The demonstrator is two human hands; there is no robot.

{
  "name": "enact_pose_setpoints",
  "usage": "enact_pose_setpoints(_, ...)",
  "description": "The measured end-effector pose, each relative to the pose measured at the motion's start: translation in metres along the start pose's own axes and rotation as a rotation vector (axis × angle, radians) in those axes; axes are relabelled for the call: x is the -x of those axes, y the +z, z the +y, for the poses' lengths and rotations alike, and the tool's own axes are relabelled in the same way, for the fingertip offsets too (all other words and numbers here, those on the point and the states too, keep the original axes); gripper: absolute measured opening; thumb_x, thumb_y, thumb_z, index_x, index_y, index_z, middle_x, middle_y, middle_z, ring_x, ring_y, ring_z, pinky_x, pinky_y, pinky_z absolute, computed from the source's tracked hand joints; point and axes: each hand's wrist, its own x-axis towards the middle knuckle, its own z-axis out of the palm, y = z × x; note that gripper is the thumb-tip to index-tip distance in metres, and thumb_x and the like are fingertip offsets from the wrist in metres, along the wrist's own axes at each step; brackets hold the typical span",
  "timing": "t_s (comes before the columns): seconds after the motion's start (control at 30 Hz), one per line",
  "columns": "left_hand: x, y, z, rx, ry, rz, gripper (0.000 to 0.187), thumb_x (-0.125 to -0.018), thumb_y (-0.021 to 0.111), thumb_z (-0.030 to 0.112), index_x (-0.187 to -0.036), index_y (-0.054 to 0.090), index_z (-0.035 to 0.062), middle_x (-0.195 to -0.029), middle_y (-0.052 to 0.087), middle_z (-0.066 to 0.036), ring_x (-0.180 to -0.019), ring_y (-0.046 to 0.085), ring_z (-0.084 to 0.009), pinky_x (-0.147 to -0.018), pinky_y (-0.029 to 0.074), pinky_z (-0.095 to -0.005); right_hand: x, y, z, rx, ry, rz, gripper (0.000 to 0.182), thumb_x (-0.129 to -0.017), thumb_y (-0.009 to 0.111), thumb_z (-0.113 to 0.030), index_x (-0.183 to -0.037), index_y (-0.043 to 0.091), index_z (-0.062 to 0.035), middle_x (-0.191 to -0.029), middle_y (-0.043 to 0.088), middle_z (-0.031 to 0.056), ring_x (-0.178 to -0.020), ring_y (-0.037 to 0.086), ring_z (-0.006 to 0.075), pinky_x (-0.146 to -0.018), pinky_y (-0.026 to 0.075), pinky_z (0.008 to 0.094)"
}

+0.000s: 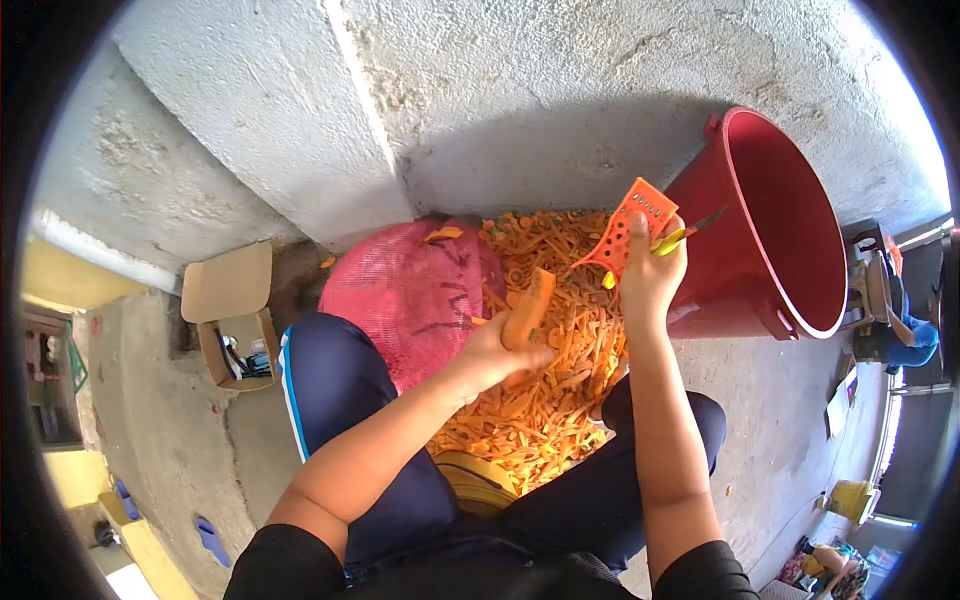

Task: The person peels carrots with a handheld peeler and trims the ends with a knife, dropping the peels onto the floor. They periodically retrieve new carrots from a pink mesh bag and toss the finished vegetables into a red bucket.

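My left hand (497, 352) is closed around a thick orange carrot (532, 305), its upper end sticking out past the fingers. In my right hand (655, 275) is a flat orange plastic grater (618, 243) with holes and slots. The same hand also grips a small knife with a yellow handle (670, 241), its blade pointing right. The two hands are apart, both above a large heap of orange peelings and strips (585, 345). Part of a yellow container (475, 478) shows between my knees, under the heap's near edge.
A pink mesh sack (390, 290) lies left of the heap against the wall (500, 90). At the right, a big red bucket (700, 200) leans tilted. An open cardboard box (232, 290) sits left. Another person in blue (912, 338) is at far right.
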Motion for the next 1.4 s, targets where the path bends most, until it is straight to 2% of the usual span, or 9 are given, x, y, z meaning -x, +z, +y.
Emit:
enact_pose_setpoints(0.07,-0.006,-0.007,-0.001,0.493,-0.226,0.017,0.040,-0.085,0.043,0.038,-0.108,0.046,0.0056,-0.089,0.055,-0.005,-0.081,0.054,-0.0163,-0.074,0.043,-0.0286,0.011,0.007,-0.004,-0.070,0.046,-0.053,0.015,-0.083,0.052,-0.014,-0.092,0.049,-0.0025,-0.077,0.052,0.0007,-0.066,0.045,0.0066,-0.061,0.038,0.0212)
enact_pose_setpoints(0.17,-0.006,-0.009,0.011,0.612,-0.289,-0.062,0.044,-0.088,0.029,0.042,-0.108,0.046,0.0073,-0.086,0.057,-0.007,-0.081,0.055,-0.0187,-0.073,0.044,-0.0302,0.030,0.022,-0.006,-0.162,0.100,-0.109,0.014,-0.083,0.052,-0.013,-0.092,0.049,-0.0029,-0.076,0.051,-0.0012,-0.066,0.045,0.0047,-0.060,0.038,0.0200)
enact_pose_setpoints(0.2,-0.007,-0.016,0.012,0.834,-0.197,-0.390,0.042,-0.089,0.028,0.040,-0.109,0.046,0.0082,-0.091,0.057,-0.007,-0.083,0.055,-0.0184,-0.072,0.045,-0.0299,0.037,0.025,-0.008,-0.176,0.138,-0.142,0.014,-0.083,0.052,-0.013,-0.092,0.049,-0.0026,-0.077,0.051,-0.0006,-0.068,0.046,0.0051,-0.062,0.039,0.0203)
enact_pose_setpoints(0.3,-0.011,-0.002,0.013,0.708,-0.246,0.035,0.035,-0.090,0.029,0.037,-0.108,0.047,0.0124,-0.091,0.056,-0.004,-0.078,0.054,-0.0170,-0.062,0.046,-0.0328,0.054,0.033,-0.010,-0.210,0.135,-0.232,0.018,-0.081,0.052,-0.009,-0.096,0.048,-0.0005,-0.083,0.055,0.0059,-0.073,0.052,0.0105,-0.066,0.043,0.0247)
enact_pose_setpoints(0.6,-0.007,0.001,0.017,0.641,-0.181,0.037,0.040,-0.091,0.027,0.039,-0.109,0.046,0.0103,-0.099,0.056,-0.004,-0.087,0.054,-0.0144,-0.074,0.045,-0.0316,0.066,0.033,-0.018,0.047,-0.026,-0.278,0.019,-0.078,0.056,-0.008,-0.092,0.046,0.0010,-0.065,0.053,0.0107,-0.058,0.051,0.0142,-0.057,0.043,0.0270)
enact_pose_setpoints(1.0,-0.006,0.006,0.028,0.495,-0.130,0.015,0.042,-0.091,0.021,0.039,-0.108,0.046,0.0108,-0.090,0.056,-0.003,-0.073,0.056,-0.0107,-0.056,0.048,-0.0251,0.057,0.033,-0.009,0.081,-0.041,-0.239,0.017,-0.077,0.057,-0.009,-0.075,0.042,-0.0010,-0.058,0.048,0.0114,-0.049,0.042,0.0159,-0.050,0.040,0.0281)
enact_pose_setpoints(1.1,-0.010,-0.004,0.017,0.479,-0.121,-0.054,0.042,-0.090,0.025,0.039,-0.117,0.041,0.0110,-0.107,0.053,-0.005,-0.091,0.053,-0.0153,-0.074,0.047,-0.0317,0.057,0.035,-0.008,0.048,-0.031,-0.221,0.016,-0.078,0.057,-0.009,-0.076,0.044,-0.0005,-0.059,0.050,0.0126,-0.052,0.044,0.0161,-0.052,0.041,0.0290)
enact_pose_setpoints(1.3,0.003,0.002,-0.001,0.398,-0.132,-0.102,0.045,-0.089,0.027,0.045,-0.101,0.049,0.0073,-0.083,0.057,-0.006,-0.067,0.057,-0.0180,-0.061,0.047,-0.0291,0.021,0.023,0.008,0.054,0.088,-0.070,0.018,-0.080,0.056,-0.014,-0.081,0.045,-0.0001,-0.065,0.052,0.0109,-0.058,0.045,0.0150,-0.057,0.041,0.0289)
enact_pose_setpoints(1.4,0.006,0.001,0.004,0.417,-0.154,-0.176,0.048,-0.088,0.028,0.047,-0.096,0.049,0.0049,-0.075,0.055,-0.005,-0.060,0.055,-0.0163,-0.056,0.045,-0.0274,0.015,0.020,0.015,0.242,-0.086,0.101,0.020,-0.080,0.056,-0.014,-0.082,0.043,-0.0003,-0.063,0.048,0.0085,-0.056,0.041,0.0156,-0.055,0.039,0.0287)
